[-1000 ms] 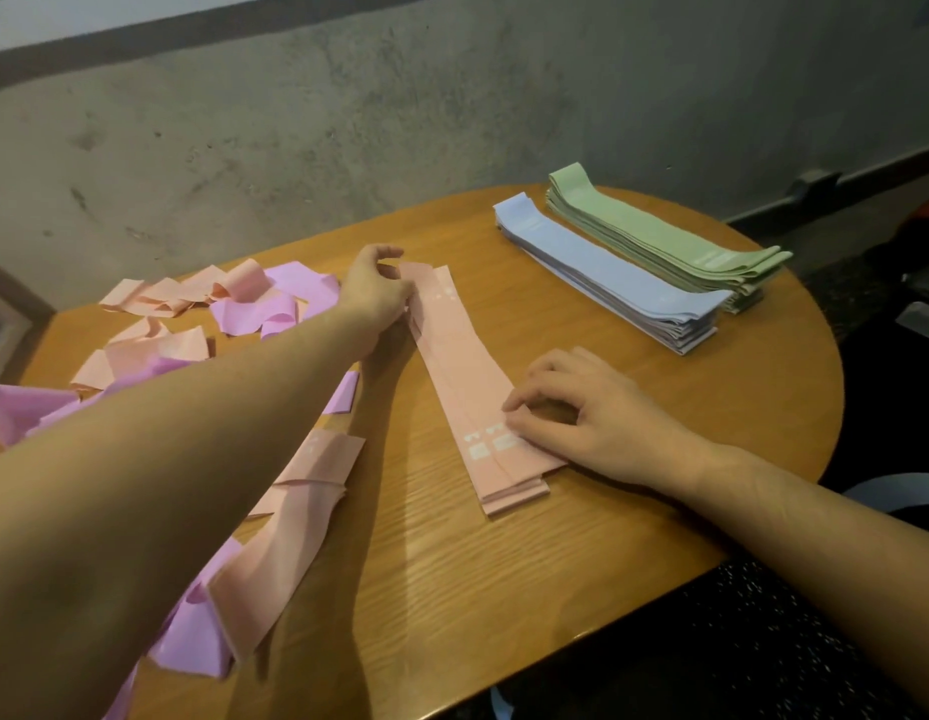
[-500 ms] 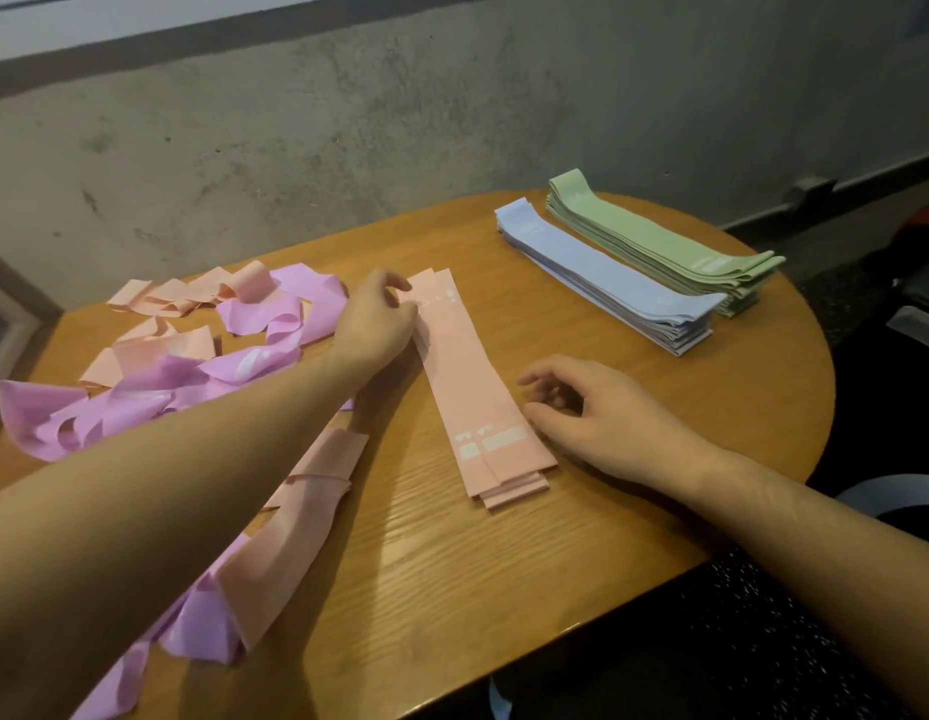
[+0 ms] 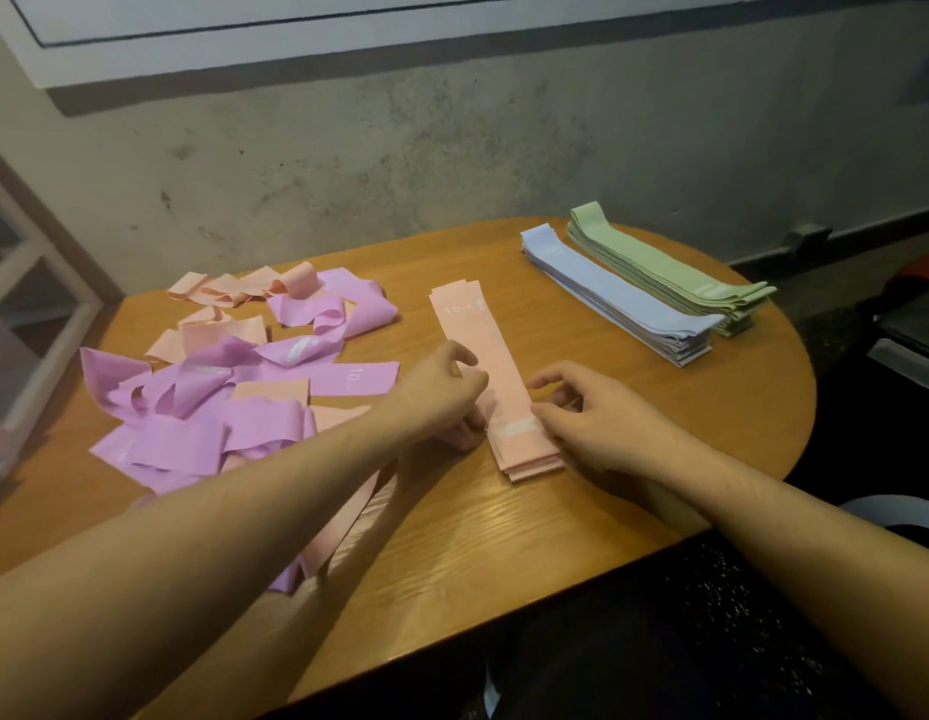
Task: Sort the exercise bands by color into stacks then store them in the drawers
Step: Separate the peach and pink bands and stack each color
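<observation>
**Q:** Where does this take place?

**A:** Rough grey concrete wall [image 3: 452, 163] behind a rounded wooden counter [image 3: 504, 537], seen from the head of a person looking down at both bare forearms.

**Q:** What lies on the counter?

**A:** 3 neat stacks and 1 loose heap of exercise bands. At the far right, a green stack [image 3: 670, 267] lies just beside a blue stack [image 3: 613, 298], both running diagonally, their long sides touching or nearly so. Near the middle sits a peach stack [image 3: 483, 356], flat and straight, with a white "15" printed at its far end. On the left, a tangled heap [image 3: 234, 397] of purple and peach bands spreads out unsorted; one purple band shows a "10".

**Q:** What are the hands doing?

**A:** Both are at the near end of the peach stack. The left hand [image 3: 441, 397] sits against the stack's left edge with fingers curled; the thumb touches the top band, though whether it truly pinches the band I cannot tell. The right hand [image 3: 587, 418] rests against the right edge, fingers loosely bent and spread, fingertips touching the stack's side rather than wrapping it.

**Q:** Anything else?

**A:** A white-framed cabinet [image 3: 31, 283] stands at the left edge.
</observation>
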A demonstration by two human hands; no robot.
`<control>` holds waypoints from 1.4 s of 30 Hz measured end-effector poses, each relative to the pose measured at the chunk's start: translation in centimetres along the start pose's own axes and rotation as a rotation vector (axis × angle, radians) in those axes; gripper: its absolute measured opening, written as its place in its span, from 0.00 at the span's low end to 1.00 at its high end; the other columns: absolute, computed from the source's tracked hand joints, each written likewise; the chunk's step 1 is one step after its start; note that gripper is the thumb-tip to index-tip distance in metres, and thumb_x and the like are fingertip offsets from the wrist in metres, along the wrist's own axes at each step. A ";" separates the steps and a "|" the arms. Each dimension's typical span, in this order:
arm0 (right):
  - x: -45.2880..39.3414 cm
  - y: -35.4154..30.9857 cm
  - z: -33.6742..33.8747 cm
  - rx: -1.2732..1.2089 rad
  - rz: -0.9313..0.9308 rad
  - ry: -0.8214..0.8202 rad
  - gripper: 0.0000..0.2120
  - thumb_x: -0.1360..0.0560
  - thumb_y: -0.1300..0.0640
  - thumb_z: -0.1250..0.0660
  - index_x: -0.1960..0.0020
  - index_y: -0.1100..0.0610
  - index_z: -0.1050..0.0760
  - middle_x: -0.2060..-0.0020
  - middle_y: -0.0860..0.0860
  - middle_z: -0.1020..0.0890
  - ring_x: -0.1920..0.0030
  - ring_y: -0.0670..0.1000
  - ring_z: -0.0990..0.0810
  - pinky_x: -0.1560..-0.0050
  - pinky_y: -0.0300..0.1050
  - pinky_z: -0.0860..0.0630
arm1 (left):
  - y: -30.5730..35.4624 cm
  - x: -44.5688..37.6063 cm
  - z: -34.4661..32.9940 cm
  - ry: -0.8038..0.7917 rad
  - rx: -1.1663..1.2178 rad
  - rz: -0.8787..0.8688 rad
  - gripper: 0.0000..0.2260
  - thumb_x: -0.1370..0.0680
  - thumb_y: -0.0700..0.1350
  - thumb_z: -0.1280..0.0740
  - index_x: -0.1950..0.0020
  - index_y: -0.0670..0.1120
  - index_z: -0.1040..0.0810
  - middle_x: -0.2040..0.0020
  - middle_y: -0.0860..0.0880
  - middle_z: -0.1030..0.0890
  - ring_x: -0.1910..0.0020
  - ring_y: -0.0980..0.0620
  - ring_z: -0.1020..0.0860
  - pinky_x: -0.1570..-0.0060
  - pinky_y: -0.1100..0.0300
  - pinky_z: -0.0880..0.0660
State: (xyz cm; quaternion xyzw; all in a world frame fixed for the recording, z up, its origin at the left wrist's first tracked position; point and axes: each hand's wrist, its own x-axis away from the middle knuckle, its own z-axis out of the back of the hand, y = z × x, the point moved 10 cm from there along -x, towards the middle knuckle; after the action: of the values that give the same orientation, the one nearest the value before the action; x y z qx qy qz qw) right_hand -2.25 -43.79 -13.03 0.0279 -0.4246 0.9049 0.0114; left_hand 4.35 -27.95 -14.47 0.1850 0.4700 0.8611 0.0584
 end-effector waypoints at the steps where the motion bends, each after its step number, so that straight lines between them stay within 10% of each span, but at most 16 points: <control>1: 0.0 0.0 0.1 0.021 -0.014 0.001 0.11 0.21 0.50 0.33 0.39 0.44 0.26 0.54 0.45 0.20 0.58 0.50 0.17 0.60 0.40 0.22 | -0.2 0.1 0.0 -0.009 0.040 0.017 0.11 0.18 0.45 0.39 0.36 0.49 0.31 0.70 0.47 0.16 0.69 0.42 0.16 0.67 0.53 0.18; 10: -0.8 -2.2 0.5 0.128 0.009 0.038 0.10 0.21 0.50 0.33 0.40 0.44 0.25 0.52 0.42 0.21 0.55 0.44 0.21 0.53 0.42 0.23 | 1.0 1.1 4.2 0.066 -0.106 -0.125 0.08 0.18 0.45 0.38 0.41 0.49 0.25 0.57 0.45 0.15 0.70 0.52 0.20 0.72 0.63 0.25; 24: -7.3 -14.8 -9.7 0.165 0.285 -0.062 0.08 0.21 0.53 0.33 0.42 0.48 0.22 0.55 0.40 0.22 0.56 0.40 0.24 0.60 0.26 0.31 | -8.7 6.3 25.3 0.663 -0.468 -0.299 0.10 0.21 0.46 0.35 0.41 0.50 0.22 0.40 0.50 0.21 0.39 0.50 0.25 0.38 0.48 0.27; 36: -14.9 -26.2 -19.2 0.211 0.448 -0.084 0.12 0.23 0.56 0.34 0.40 0.51 0.22 0.48 0.45 0.21 0.49 0.47 0.23 0.50 0.42 0.29 | -15.6 5.9 27.8 0.559 -0.416 -0.221 0.14 0.19 0.53 0.35 0.33 0.59 0.23 0.36 0.58 0.20 0.41 0.57 0.23 0.41 0.54 0.26; 42: -19.4 -28.9 -23.7 0.351 0.393 -0.067 0.20 0.25 0.49 0.34 0.34 0.51 0.25 0.38 0.50 0.21 0.37 0.53 0.25 0.37 0.50 0.28 | -15.4 5.5 27.7 0.561 -0.482 -0.253 0.28 0.22 0.55 0.35 0.24 0.65 0.39 0.42 0.59 0.21 0.43 0.59 0.24 0.42 0.55 0.26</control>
State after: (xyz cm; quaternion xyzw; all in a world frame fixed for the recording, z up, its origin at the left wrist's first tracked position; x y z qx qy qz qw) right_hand 17.46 -7.08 -7.11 -0.0236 -0.2588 0.9480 -0.1837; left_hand 8.49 3.82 -12.24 -0.1359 0.2712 0.9499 0.0751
